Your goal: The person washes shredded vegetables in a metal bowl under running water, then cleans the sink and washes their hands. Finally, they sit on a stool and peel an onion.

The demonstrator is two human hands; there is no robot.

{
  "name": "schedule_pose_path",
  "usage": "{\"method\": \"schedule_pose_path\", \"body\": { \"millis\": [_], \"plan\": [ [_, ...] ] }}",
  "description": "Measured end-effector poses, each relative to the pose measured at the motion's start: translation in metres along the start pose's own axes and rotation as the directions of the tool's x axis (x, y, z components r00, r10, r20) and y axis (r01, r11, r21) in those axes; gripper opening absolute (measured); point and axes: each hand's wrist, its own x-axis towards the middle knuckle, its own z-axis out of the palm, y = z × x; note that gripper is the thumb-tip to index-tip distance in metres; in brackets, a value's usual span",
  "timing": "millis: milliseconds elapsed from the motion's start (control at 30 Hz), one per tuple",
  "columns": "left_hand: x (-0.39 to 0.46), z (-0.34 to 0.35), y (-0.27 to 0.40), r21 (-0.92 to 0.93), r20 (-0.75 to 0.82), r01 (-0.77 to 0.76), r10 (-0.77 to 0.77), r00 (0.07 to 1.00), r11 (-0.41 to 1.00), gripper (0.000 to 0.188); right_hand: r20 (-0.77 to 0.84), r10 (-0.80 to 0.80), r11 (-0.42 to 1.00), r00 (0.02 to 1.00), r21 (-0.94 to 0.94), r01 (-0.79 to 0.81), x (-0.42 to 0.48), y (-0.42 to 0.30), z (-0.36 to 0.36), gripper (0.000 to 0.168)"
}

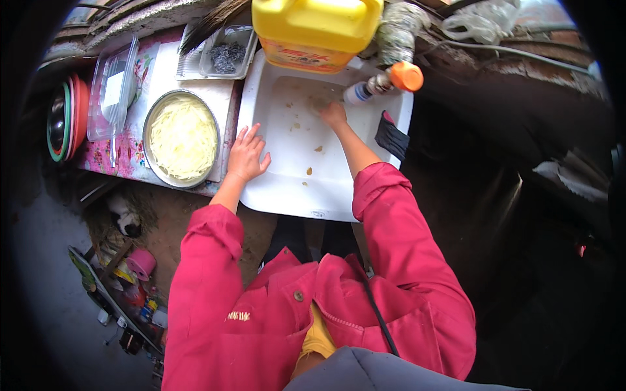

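Note:
My left hand [248, 155] rests at the left rim of a white sink [293, 188], fingers spread and holding nothing. Deep in the basin, my right hand [334, 115] reaches down near the drain area; its fingertips are hard to make out, so any grip is unclear. Brown scraps [309, 171] lie scattered on the sink floor. Just beyond the right hand is a tap [379, 84] with an orange handle [407, 76]. Left of the sink stands a round metal bowl [215, 161] filled with pale shredded vegetable [183, 137], which looks like potato.
A yellow plastic jug [313, 34] stands at the sink's back edge. A dark cloth or glove [392, 138] hangs over the right rim. Steel wool [227, 56] sits in a plastic tray, beside clear containers [110, 93] and stacked bowls [78, 117]. A black-and-white animal [124, 217] is on the floor.

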Motion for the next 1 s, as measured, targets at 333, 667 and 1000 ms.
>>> {"method": "schedule_pose_path", "body": {
  "millis": [333,667,1000],
  "plan": [
    [0.002,0.004,-0.004,-0.058,-0.017,0.023,-0.024,1.0,0.998,0.02,-0.225,-0.182,0.958,0.957,-0.26,0.121,0.019,0.004,0.062,0.044],
    [0.007,0.003,0.0,-0.062,-0.04,0.02,-0.022,0.999,0.998,0.015,-0.151,-0.498,0.859,0.854,-0.224,0.461,0.014,0.039,0.06,0.027],
    [0.008,0.004,0.0,-0.015,0.011,0.008,-0.008,1.0,1.0,0.018,0.424,-0.199,0.819,0.884,0.567,-0.087,0.052,0.047,0.043,0.013]
  ]
}}
